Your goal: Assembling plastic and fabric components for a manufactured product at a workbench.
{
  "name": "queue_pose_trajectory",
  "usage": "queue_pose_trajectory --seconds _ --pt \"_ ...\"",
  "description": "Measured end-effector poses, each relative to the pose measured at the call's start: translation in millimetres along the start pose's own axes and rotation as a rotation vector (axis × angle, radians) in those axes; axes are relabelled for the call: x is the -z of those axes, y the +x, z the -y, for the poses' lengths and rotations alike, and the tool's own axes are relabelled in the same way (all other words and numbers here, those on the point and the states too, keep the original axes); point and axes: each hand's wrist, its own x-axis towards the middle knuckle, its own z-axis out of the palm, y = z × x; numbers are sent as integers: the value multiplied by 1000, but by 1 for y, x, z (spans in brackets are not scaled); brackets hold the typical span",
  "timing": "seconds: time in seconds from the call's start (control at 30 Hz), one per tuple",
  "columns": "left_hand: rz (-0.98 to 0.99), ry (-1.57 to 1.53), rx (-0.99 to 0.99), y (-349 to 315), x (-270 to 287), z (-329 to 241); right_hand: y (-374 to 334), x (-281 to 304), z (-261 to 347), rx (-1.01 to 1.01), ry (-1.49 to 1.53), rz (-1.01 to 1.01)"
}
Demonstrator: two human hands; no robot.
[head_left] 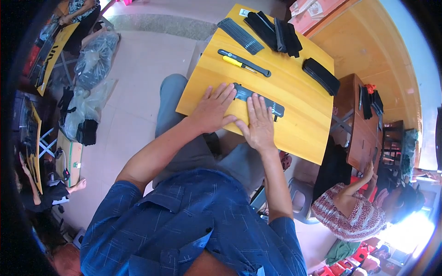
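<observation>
My left hand lies with fingers stretched out, its fingertips on the left end of a flat black strip with light printing. My right hand presses flat on the same strip, fingers straight and close together; part of the strip is hidden under them. The two thumbs meet near the table edge. Farther off lies a second black strip with a rounded end, and a yellow-handled tool with a thin shaft rests beside it.
On the yellow wooden table lie a grey ribbed fabric piece, black folded fabric pieces and a black stack. Plastic bags stand on the floor at left. A person in a patterned top sits at right by a brown table.
</observation>
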Motion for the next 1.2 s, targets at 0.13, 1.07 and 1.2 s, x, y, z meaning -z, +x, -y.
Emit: queue_pose_trajectory --seconds 0.13,1.07,1.2 --pt "9 -8 8 -2 2 3 -32 13 -35 -152 -45 19" --pt "-330 62 -212 107 -6 59 157 0 -57 77 244 -302" --pt "-331 -29 -194 89 3 70 160 -7 -56 70 259 -361"
